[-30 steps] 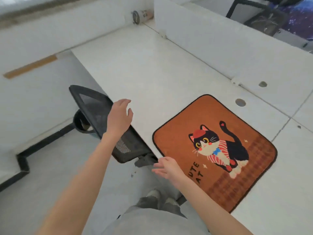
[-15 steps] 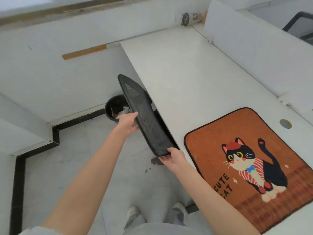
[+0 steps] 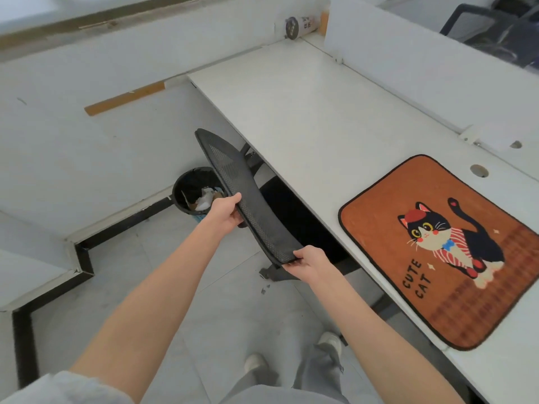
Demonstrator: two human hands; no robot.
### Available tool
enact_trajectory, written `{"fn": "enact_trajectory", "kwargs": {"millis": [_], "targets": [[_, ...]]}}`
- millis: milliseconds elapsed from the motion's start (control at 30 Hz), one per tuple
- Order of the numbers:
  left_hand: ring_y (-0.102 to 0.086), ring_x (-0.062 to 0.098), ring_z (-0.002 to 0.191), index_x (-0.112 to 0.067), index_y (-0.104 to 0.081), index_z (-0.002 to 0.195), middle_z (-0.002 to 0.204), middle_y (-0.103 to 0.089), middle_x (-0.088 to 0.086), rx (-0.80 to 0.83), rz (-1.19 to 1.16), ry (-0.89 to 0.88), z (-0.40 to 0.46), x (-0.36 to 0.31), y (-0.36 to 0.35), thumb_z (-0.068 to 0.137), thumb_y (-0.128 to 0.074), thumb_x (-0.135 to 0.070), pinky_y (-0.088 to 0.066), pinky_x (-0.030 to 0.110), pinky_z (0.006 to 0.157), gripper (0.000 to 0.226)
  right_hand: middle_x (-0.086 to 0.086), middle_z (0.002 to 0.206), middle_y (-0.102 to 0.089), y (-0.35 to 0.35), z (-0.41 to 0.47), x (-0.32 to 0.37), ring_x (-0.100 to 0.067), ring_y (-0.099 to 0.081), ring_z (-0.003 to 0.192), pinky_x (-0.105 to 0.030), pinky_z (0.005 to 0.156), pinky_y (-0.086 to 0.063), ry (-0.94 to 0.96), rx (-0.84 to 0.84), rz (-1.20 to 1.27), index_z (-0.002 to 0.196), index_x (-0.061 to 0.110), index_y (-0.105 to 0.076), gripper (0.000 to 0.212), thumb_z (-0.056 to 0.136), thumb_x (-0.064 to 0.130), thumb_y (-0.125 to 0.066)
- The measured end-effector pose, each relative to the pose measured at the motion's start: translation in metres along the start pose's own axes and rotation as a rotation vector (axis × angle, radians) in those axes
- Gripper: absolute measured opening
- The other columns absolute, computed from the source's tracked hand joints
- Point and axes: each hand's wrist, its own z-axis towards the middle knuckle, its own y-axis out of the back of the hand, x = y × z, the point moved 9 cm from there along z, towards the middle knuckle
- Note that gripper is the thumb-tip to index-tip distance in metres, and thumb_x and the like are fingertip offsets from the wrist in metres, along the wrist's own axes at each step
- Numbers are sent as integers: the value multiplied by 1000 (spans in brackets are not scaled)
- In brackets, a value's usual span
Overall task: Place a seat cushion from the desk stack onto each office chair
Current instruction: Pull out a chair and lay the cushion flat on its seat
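An orange seat cushion point(image 3: 446, 249) with a black cat picture and the words "CUTE CAT" lies flat on the white desk point(image 3: 306, 112), at its near right edge. A black mesh office chair back point(image 3: 242, 188) sticks out from under the desk's left edge; the seat is hidden below the desktop. My left hand point(image 3: 226, 212) grips the backrest's left rim about halfway along. My right hand point(image 3: 307, 262) holds the backrest's near corner. Neither hand touches the cushion.
A black waste bin point(image 3: 194, 191) with paper scraps stands on the tiled floor left of the chair. A white partition point(image 3: 423, 74) runs along the desk's far side, with another black chair point(image 3: 481, 27) behind it. A can point(image 3: 297, 26) lies at the desk's far corner.
Both hands went from hovering open near the chair to gripping its backrest. The view has swung left and the chair back now stands slightly further out from the desk.
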Motion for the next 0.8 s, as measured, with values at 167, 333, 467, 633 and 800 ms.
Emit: {"fn": "enact_trajectory", "kwargs": {"millis": [167, 333, 467, 633, 800], "targets": [[-58, 18, 82, -1, -51, 114, 95, -58, 8, -36, 9, -25, -10, 4, 54, 94, -45, -6, -51, 34, 77, 21, -22, 136, -43, -12, -19, -42, -42, -44, 123, -50, 98, -42, -24, -61, -92, 130, -4, -37, 45, 88, -16, -28], [-63, 8, 49, -7, -55, 78, 52, -66, -2, -125, 16, -69, -29, 2, 119, 93, -47, -7, -55, 22, 47, 18, -25, 134, -43, -37, -45, -90, -45, -41, 125, -56, 99, -36, -28, 36, -122, 129, -9, -36, 49, 85, -22, -18], [-61, 8, 48, -8, -55, 75, 51, -65, -1, -213, 54, -107, -52, 1, 174, 93, -48, -8, -53, 20, 47, 19, -31, 134, -44, -52, -56, -144, -47, -43, 123, -59, 96, -38, -22, 35, -165, 123, -13, -39, 48, 82, -25, -18], [-55, 16, 72, -6, -55, 82, 80, -57, 5, -323, 23, -115, -79, 12, 238, 94, -47, -11, -48, 30, 70, 15, -29, 132, -45, -65, -68, -203, -46, -46, 119, -59, 95, -41, -34, 53, -275, 124, -12, -38, 42, 86, -20, -22], [-57, 17, 76, -5, -57, 89, 85, -59, 6, -385, -31, -111, -106, 23, 287, 94, -47, -13, -49, 31, 75, 14, -27, 133, -45, -71, -84, -247, -34, -49, 99, -54, 97, -41, -76, 102, -323, 126, -10, -37, 41, 88, -18, -23]]}}
